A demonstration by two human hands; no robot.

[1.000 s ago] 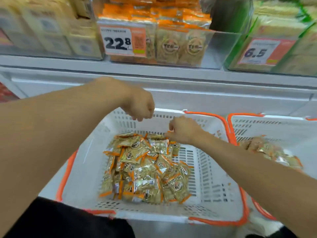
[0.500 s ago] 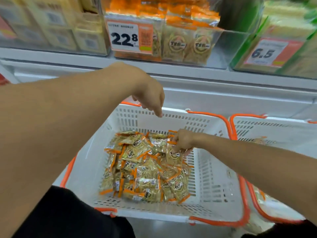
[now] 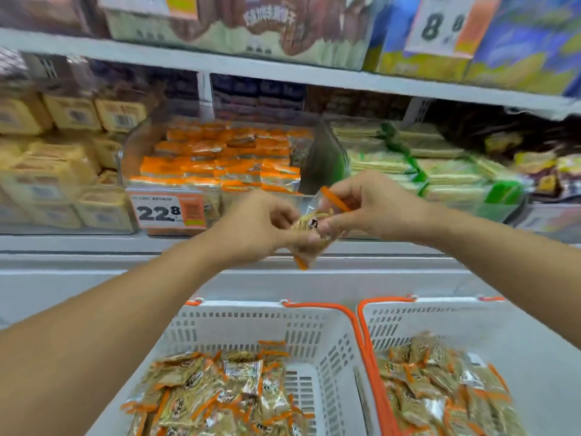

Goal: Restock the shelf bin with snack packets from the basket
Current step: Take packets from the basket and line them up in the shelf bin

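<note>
Foil-wrapped snack packet (image 3: pixel 312 229), light and crinkly, pinched between my left hand (image 3: pixel 261 226) and right hand (image 3: pixel 361 209); grip the orange seams.

Both forearms bare to frame edge, no sleeves visible. L hand (image 3: pixel 257 228) & R hand (image 3: pixel 374 206): no gloves, rings, watch or bands on wrists. Nails short, unpainted on R thumb. No other clothing in shot.

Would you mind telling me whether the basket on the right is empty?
No, the right basket holds a pile of orange-edged snack packets, much like the left basket beside it.
</note>
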